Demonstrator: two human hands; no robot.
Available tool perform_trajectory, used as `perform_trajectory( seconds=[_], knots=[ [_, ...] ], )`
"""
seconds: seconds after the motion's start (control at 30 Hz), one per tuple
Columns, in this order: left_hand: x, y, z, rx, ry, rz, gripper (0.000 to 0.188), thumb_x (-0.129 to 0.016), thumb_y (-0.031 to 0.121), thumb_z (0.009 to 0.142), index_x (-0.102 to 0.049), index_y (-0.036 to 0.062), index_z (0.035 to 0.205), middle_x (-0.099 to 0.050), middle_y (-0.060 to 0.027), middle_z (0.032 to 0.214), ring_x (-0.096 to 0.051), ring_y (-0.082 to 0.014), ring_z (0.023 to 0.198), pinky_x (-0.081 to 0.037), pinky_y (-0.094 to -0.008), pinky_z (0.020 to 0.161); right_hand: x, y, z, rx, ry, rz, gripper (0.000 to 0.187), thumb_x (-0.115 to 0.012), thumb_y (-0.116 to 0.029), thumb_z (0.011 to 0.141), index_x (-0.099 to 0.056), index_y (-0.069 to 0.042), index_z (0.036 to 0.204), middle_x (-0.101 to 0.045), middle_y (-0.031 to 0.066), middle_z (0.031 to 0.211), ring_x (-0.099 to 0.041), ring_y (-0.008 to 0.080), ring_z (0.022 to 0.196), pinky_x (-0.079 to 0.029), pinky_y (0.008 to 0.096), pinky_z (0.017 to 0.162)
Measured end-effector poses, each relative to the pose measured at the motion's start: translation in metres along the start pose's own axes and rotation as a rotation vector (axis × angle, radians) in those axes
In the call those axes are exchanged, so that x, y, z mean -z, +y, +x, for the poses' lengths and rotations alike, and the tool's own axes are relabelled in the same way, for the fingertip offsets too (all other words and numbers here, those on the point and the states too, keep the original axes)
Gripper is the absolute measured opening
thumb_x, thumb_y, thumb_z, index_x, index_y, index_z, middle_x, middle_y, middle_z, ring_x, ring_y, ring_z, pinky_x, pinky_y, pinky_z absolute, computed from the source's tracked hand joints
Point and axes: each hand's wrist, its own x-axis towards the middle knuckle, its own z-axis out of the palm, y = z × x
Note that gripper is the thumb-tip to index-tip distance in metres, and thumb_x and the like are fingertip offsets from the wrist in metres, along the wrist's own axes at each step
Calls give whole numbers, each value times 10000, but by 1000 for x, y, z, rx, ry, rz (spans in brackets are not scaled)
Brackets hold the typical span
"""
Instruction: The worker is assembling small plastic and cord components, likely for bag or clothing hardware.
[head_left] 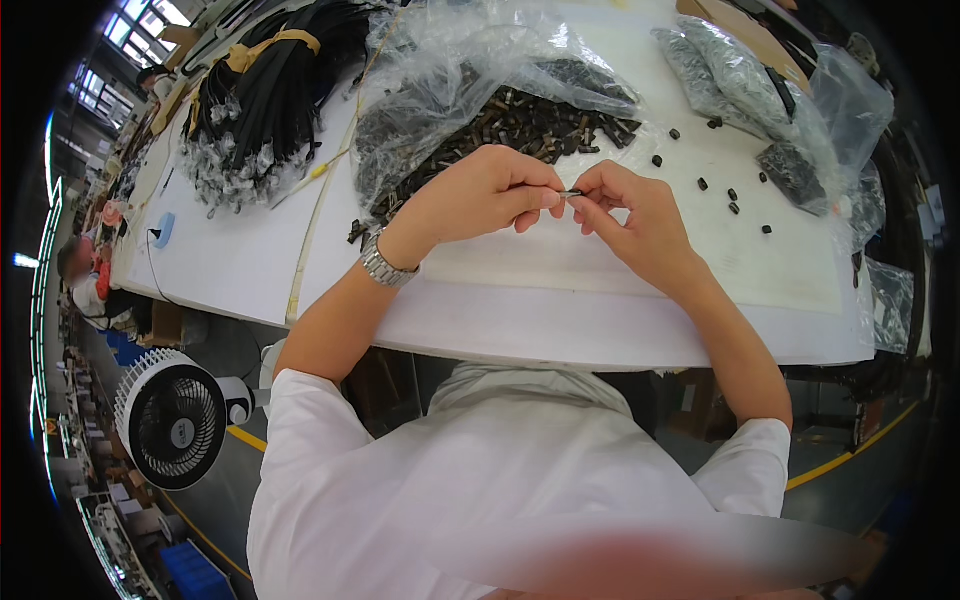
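Part (571, 194) over table (560, 315), pinched by left hand (490, 195) and right hand (640, 222); fingertips hide its ends. Big bag (430, 65), 11 o'clock: dark pieces (540, 125), partly covered. Smaller bags (722, 72), 2 o'clock: contents unclear.

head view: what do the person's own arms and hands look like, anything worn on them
Both arms have short, plain white fabric sleeves, with the forearms bare below. The left wrist wears a silver metal link band, its dial out of sight. The left hand and right hand are ungloved.
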Motion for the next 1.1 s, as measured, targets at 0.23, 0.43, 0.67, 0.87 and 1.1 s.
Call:
perform_trajectory(
  seconds=[0.23,0.43,0.67,0.87,1.1],
  knots=[
    [-5,2,4,-144,134,280,206,-634,186,1026,-738,39,927,-582,-5,619,-502,-67,534,-378,-264,518,17,-4,13,-241,-148,323,129,-716,-84,971,-632,2,923,-714,85,790,-672,126,668,-535,268,648],
    [-5,-22,11,-14,-72,-166,252,-638,224,1040,-755,21,947,-605,30,664,-454,-30,521,-347,-203,479,12,5,7,-257,-165,266,132,-688,-93,989,-659,35,973,-699,74,794,-650,123,681,-530,259,649],
    [-16,-27,18,44,101,-291,204,-683,193,968,-777,13,946,-653,-11,688,-468,-46,499,-352,-217,472,73,6,-14,-407,0,-329,156,-660,-67,993,-706,25,1110,-600,30,697,-538,87,576,-457,260,565],
    [-8,-24,11,11,223,-363,204,-700,200,958,-780,15,926,-667,-17,686,-486,-41,505,-356,-221,467,55,3,1,-289,28,-694,240,-673,-88,999,-696,-5,1223,-627,77,797,-579,131,648,-486,297,607],
    [-5,-42,23,-94,314,-397,195,-772,197,918,-771,2,937,-683,-21,691,-514,-51,519,-375,-214,480,4,55,48,309,-48,-823,268,-657,-91,1000,-647,-1,1253,-668,170,1199,-659,356,1076,-532,467,930]
  ],
)
